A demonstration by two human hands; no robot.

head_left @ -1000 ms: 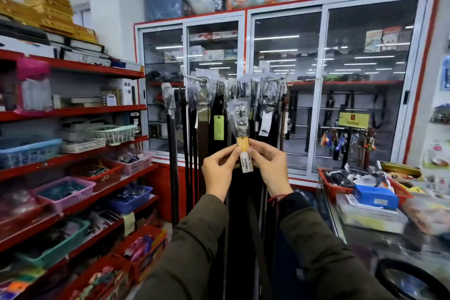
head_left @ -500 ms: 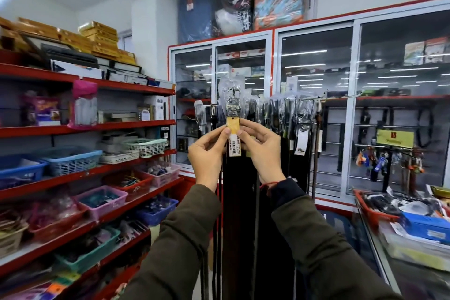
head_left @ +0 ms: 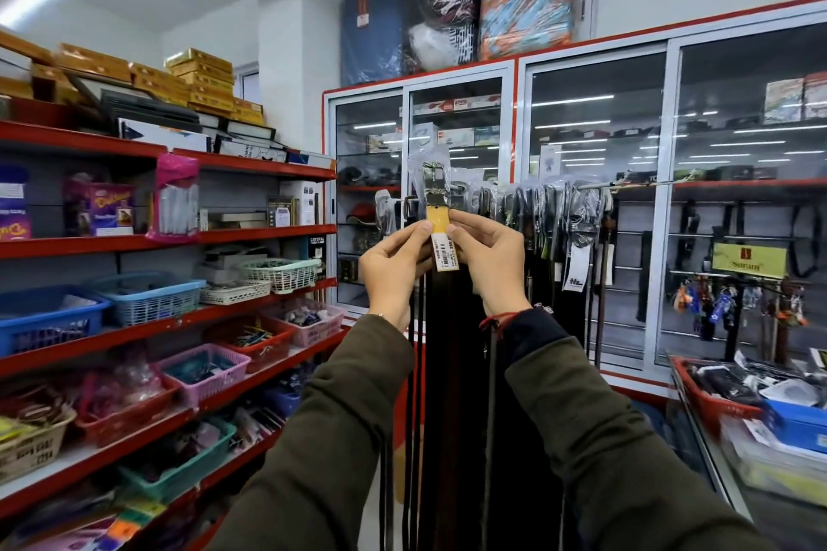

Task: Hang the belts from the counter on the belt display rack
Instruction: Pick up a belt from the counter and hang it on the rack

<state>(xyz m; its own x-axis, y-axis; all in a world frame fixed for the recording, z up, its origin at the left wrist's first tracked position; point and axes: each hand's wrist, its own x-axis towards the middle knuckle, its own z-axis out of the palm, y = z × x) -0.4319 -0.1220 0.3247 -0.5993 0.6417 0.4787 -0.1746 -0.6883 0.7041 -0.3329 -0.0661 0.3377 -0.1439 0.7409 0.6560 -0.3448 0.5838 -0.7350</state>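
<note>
I hold one belt point(head_left: 437, 215) upright at chest height, its plastic-wrapped metal buckle on top, a yellow tab and a white price tag below. My left hand point(head_left: 393, 264) pinches it from the left and my right hand point(head_left: 488, 259) from the right. Its dark strap hangs straight down between my forearms. Right behind it the belt display rack point(head_left: 626, 184) runs to the right as a thin metal rod, crowded with several hanging belts point(head_left: 550, 215) in plastic sleeves. The buckle sits at about the level of the rod's left end.
Red shelves point(head_left: 250, 233) with baskets and boxes line the left side. A glass-door cabinet point(head_left: 599, 139) stands behind the rack. At the lower right is the glass counter point(head_left: 734, 501) with a red tray point(head_left: 711, 398) and a blue box point(head_left: 796, 421).
Both hands have lifted the belt from below the row of buckles up to the rod's height, and my view has tilted up and turned left.
</note>
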